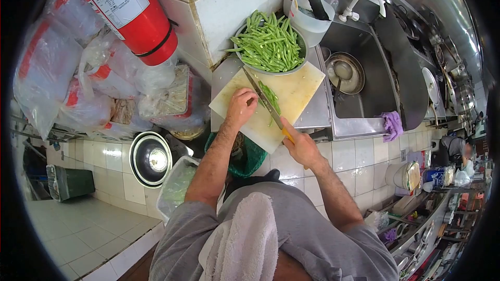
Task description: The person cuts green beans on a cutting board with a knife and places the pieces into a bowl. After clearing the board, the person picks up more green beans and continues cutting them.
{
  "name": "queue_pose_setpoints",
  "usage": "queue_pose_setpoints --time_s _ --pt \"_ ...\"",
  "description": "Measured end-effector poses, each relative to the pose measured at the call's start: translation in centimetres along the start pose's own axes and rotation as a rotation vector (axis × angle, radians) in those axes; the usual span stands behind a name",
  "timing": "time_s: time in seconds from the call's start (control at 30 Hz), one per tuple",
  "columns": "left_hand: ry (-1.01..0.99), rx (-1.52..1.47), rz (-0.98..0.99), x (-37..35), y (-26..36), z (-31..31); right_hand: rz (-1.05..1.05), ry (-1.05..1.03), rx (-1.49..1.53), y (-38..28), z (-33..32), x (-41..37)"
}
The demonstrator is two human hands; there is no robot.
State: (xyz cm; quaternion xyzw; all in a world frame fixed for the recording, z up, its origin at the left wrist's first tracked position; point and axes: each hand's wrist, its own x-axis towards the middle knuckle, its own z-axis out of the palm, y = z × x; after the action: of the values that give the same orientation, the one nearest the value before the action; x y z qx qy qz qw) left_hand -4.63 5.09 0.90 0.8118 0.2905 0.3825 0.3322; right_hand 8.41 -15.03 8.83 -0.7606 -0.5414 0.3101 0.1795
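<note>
A pale cutting board point(307, 84) lies at a slant on the metal counter. My right hand point(302, 148) is wrapped round the yellow handle of a long knife point(264, 95), whose blade lies across the board toward the upper left. Beside the blade, on its right, are some cut green beans point(270, 98). My left hand point(242, 105) is just left of the blade over the board, its fingers curled in; whether they hold anything is hidden. Behind the board stands a metal bowl point(303, 58) heaped with green beans point(268, 41).
To the right is a sink point(364, 101) with a pan point(359, 75) and ladle in it. A white container point(307, 23) stands by the bowl. Red fire extinguisher point(133, 10) and plastic-wrapped tubs point(47, 67) are at left; a green-lined bin point(250, 162) sits below the board.
</note>
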Motion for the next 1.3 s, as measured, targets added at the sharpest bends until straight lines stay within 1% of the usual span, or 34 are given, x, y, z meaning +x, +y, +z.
queue_pose_setpoints --time_s 0.1,0.17,0.3,0.37,0.4,0.47,0.57,0.63,0.7,0.77,0.8,0.87,0.93,1.03,1.1,1.2,1.23,1.27,1.3 --pt "0.016 -0.049 -0.043 -0.1 0.0 0.1 0.024 -0.029 -0.021 -0.5 -0.4 -1.0" --pt "-0.001 -0.029 -0.041 -0.1 -0.2 0.0 -0.002 -0.016 0.005 -0.4 -0.4 -1.5" --pt "-0.025 -0.012 -0.034 -0.1 -0.4 -0.1 0.016 -0.043 -0.017 -0.3 -0.9 -2.4" --pt "-0.024 -0.015 -0.036 -0.1 -0.4 -0.1 -0.051 0.012 -0.011 0.2 -0.6 -2.6" --pt "-0.023 -0.018 -0.036 -0.1 -0.3 -0.1 -0.051 0.008 -0.012 0.3 -0.5 -2.4" --pt "-0.009 -0.028 -0.03 -0.1 -0.1 -0.1 0.022 -0.048 -0.016 0.3 -0.5 -2.1" --pt "0.004 -0.036 -0.024 -0.1 -0.3 0.0 -0.032 -0.004 -0.012 0.2 -0.3 -1.8" --pt "0.003 -0.033 -0.025 -0.1 -0.2 -0.1 0.005 -0.036 -0.01 -0.4 -0.7 -1.6" --pt "0.013 -0.038 -0.016 -0.1 -0.2 0.0 0.041 -0.067 -0.008 -0.5 -0.8 -1.3" --pt "-0.012 -0.034 -0.015 -0.1 -0.5 0.0 -0.063 -0.009 -0.028 0.2 -0.1 -0.8" --pt "-0.036 -0.028 -0.01 -0.1 -0.6 -0.1 -0.062 -0.01 -0.027 0.2 0.1 -0.1" --pt "-0.035 -0.032 -0.011 -0.1 -0.6 -0.1 0.005 -0.06 0.025 -0.5 0.5 1.9" --pt "-0.031 -0.032 -0.009 -0.1 -0.4 0.0 -0.009 -0.037 0.043 -1.1 0.6 3.3" --pt "-0.005 0.023 -0.024 0.0 -0.2 0.4 -0.03 0.0 0.037 -0.5 1.1 2.6" --pt "0.097 0.063 0.024 -0.1 -0.3 0.6 -0.044 0.004 0.008 -0.2 1.1 1.3" --pt "0.127 0.106 0.029 -0.2 -0.7 1.1 0.005 -0.01 -0.049 -0.6 0.5 0.1" --pt "0.128 0.104 0.037 -0.1 -0.8 1.3 0.013 -0.022 -0.111 -0.8 0.3 0.1" --pt "0.159 0.13 0.032 0.0 -0.9 1.4 0.019 -0.033 -0.175 -0.9 0.1 0.1" --pt "0.189 0.157 0.026 0.1 -0.8 1.4 0.018 -0.025 -0.175 -1.1 0.2 -0.1"
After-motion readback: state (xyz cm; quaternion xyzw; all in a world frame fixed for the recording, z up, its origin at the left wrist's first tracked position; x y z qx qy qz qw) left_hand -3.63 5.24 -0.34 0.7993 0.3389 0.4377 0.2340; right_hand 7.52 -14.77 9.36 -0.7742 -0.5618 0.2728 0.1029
